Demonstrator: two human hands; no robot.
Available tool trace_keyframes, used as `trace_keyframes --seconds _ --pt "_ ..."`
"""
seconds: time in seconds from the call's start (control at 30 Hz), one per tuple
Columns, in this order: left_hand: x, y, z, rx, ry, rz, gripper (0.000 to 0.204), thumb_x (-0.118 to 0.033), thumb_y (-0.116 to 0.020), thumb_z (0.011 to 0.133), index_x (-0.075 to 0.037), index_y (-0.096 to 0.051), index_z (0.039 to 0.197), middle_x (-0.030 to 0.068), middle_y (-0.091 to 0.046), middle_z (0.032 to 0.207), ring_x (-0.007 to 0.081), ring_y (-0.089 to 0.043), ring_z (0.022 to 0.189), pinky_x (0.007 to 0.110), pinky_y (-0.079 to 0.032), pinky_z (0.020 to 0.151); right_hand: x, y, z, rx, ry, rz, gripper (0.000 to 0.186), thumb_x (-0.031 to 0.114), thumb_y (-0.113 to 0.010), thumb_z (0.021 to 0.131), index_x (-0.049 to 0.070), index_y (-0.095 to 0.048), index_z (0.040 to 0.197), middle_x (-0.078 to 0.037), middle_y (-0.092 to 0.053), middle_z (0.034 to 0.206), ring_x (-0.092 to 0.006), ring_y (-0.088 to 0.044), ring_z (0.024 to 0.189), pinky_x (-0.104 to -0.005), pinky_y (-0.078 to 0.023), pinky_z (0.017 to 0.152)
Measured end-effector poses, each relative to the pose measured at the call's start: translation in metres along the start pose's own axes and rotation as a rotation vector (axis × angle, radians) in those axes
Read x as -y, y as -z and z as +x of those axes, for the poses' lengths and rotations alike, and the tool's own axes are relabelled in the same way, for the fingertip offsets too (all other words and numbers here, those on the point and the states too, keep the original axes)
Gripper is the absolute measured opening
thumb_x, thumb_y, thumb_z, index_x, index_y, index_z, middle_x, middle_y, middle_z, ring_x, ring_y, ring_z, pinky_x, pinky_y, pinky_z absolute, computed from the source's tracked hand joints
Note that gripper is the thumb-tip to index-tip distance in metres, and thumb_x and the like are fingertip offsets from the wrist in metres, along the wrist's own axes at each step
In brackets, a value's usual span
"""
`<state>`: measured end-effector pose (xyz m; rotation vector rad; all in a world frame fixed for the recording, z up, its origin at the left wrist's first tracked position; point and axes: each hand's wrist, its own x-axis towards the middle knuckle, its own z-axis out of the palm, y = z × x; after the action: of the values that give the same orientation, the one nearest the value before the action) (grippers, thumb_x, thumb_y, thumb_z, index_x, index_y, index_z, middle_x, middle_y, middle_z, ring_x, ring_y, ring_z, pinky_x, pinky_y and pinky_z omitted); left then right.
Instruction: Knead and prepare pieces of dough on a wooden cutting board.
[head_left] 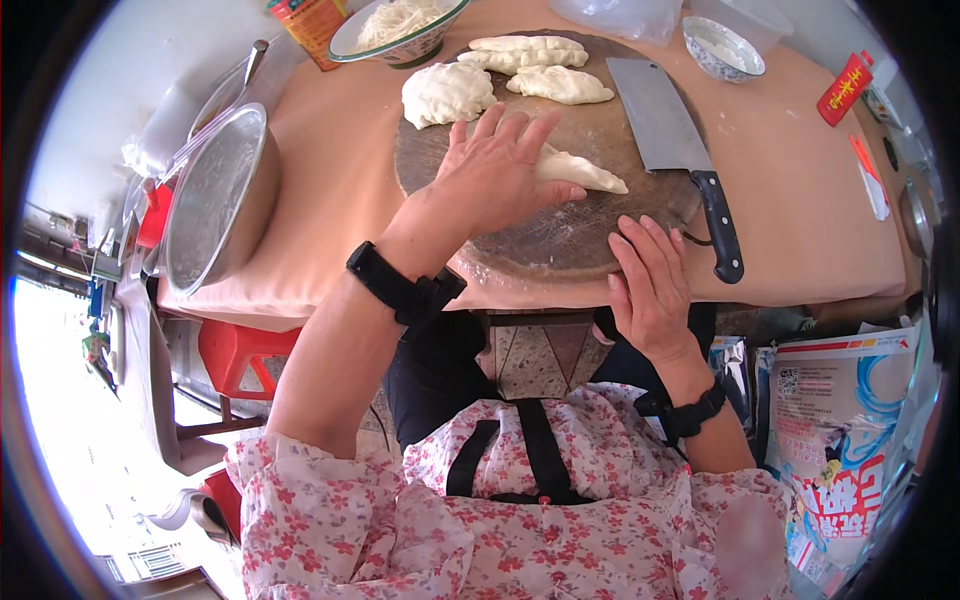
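Note:
My left hand [497, 170] lies over a long piece of dough [585, 175] on the round wooden cutting board [560, 240]. Its fingers are stretched out, and they hide the dough's left part. At the board's near right edge, my right hand [650, 280] rests with fingers extended and holds nothing. To the right of the dough lies a cleaver [655, 115] with a black handle, its blade flat on the board. Farther back on the board sit a rounded lump of dough [447, 95] and several elongated dough pieces [560, 85].
A large metal basin [222, 200] tilts at the table's left. At the back stand a bowl of pale shreds [400, 28], an orange-red can [310, 30] and a small patterned bowl [722, 50]. A red packet [846, 88] lies right. A red stool [245, 355] is below.

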<state>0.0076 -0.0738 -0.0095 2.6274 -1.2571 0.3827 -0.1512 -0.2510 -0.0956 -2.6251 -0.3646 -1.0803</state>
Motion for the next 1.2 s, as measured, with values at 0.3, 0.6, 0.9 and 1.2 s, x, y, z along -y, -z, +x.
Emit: trace_keyframes --seconds 0.3,0.6,0.9,1.2 --pt "-0.007 0.005 -0.027 -0.041 -0.012 -0.032 0.044 -0.04 -0.072 0.081 -0.008 -0.061 0.109 0.0116 -0.055 0.107 0.0332 -0.053 0.11 0.046 -0.04 0.089 -0.001 -0.003 0.0 -0.015 0.002 0.009 0.036 0.016 -0.056 0.091 0.004 -0.06 0.125 -0.012 -0.055 0.135 -0.0299 -0.05 0.128 -0.0467 -0.03 0.113" --pt "-0.008 0.027 -0.04 -0.208 -0.045 -0.143 0.04 -0.027 -0.074 0.082 -0.012 -0.064 0.117 0.0096 -0.057 0.108 0.0334 -0.056 0.103 0.046 -0.043 0.091 -0.001 -0.003 -0.002 -0.003 -0.003 0.012 0.035 0.016 -0.055 0.092 0.004 -0.06 0.125 -0.012 -0.055 0.136 -0.0298 -0.05 0.129 -0.0467 -0.029 0.114" --pt "-0.024 0.016 -0.057 0.015 -0.144 0.091 0.063 -0.037 -0.069 0.084 -0.031 -0.047 0.143 0.0069 -0.039 0.146 0.0288 -0.036 0.137 0.057 -0.026 0.106 0.001 -0.001 -0.001 0.009 -0.013 0.008 0.035 0.017 -0.054 0.093 0.004 -0.061 0.124 -0.012 -0.056 0.135 -0.0294 -0.05 0.128 -0.0466 -0.029 0.114" --pt "0.008 0.009 0.006 0.149 -0.085 0.212 0.054 -0.054 -0.049 0.095 -0.03 -0.045 0.143 0.0083 -0.04 0.148 0.0356 -0.028 0.142 0.061 -0.024 0.111 0.0 -0.002 -0.003 -0.001 0.001 -0.011 0.035 0.018 -0.054 0.093 0.004 -0.061 0.125 -0.011 -0.056 0.136 -0.0288 -0.049 0.13 -0.0466 -0.028 0.115"
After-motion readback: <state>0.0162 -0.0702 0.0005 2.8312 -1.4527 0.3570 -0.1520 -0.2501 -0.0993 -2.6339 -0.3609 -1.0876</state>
